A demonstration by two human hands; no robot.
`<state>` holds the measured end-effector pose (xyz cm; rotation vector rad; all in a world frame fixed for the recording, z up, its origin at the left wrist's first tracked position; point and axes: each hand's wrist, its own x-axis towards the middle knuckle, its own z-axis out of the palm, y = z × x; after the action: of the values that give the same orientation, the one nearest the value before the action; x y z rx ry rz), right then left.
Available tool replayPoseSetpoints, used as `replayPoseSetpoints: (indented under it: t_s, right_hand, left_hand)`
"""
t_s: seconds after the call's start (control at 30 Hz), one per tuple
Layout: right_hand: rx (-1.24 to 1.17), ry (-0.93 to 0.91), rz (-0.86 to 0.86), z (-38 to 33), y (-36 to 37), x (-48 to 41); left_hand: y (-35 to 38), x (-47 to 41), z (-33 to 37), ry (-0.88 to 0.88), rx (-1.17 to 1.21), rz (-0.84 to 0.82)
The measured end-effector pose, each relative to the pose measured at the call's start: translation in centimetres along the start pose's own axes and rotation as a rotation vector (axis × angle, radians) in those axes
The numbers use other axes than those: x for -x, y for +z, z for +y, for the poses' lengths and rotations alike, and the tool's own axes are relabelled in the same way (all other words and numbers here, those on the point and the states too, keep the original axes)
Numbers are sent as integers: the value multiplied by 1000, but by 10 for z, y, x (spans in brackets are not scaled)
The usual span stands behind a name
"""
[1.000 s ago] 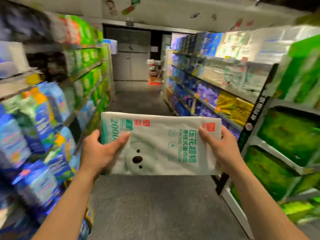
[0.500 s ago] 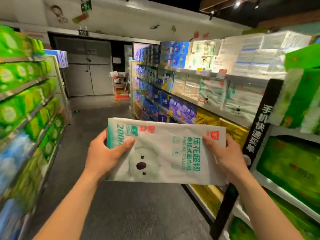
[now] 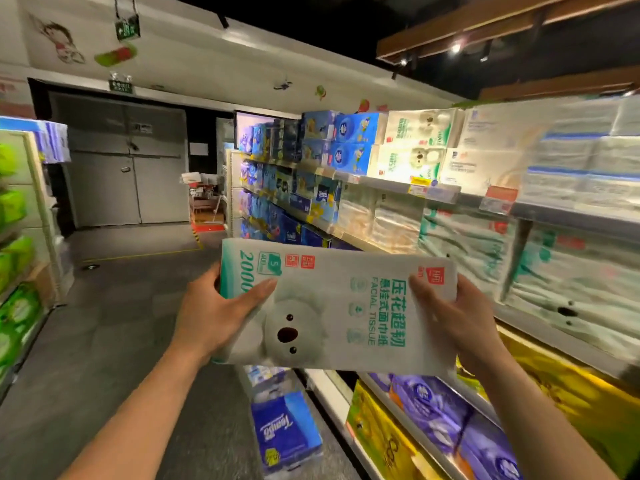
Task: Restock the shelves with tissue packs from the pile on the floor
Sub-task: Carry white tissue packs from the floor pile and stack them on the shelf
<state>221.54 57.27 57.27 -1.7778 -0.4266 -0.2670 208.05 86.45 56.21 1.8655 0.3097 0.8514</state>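
White-green tissue pack held flat, mid-air, beside right-hand shelves. Left hand grips left end, right hand grips right end, thumbs on top.

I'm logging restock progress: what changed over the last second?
The person turned right, bringing the tissue pack closer to the right-hand shelves. Unchanged: the left hand and right hand hold the pack's ends with the same grip; nothing released.

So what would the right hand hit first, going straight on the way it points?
Probably the clear-wrapped packs on the middle shelf; the right hand holds the tissue pack. Depth unclear.
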Motion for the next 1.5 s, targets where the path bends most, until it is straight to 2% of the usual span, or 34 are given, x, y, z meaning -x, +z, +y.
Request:
replayPoseSetpoints:
  t_s: [0.17,0.43,0.57,0.77,0.97,1.2,1.33,1.5]
  right_hand:
    - [35,1,158,17,58,-137]
    - [178,-79,364,36,83,-329]
    - [209,-86,378,46,87,-422]
    - [197,-144,496,38,83,-557]
    - [268,-235,577,29,80,-676]
    - [340,-195,726,58,53,-791]
    - [458,-62,729,88,37,-831]
    - [657,116,649,124,37,-843]
  left_hand:
    - [35,-178,-37,68,50,-76]
    - [143,-410,-58,165,133,-204]
    - [209,-507,-63,230,175,-178]
    - [282,-648,-56,313,244,-182]
    - [353,-769,-41,363,346,-221]
    - [475,-894,-27,412,455,-402]
    - [547,-940,-43,421,402,-531]
    - [588,-969,-69,503,220,-615]
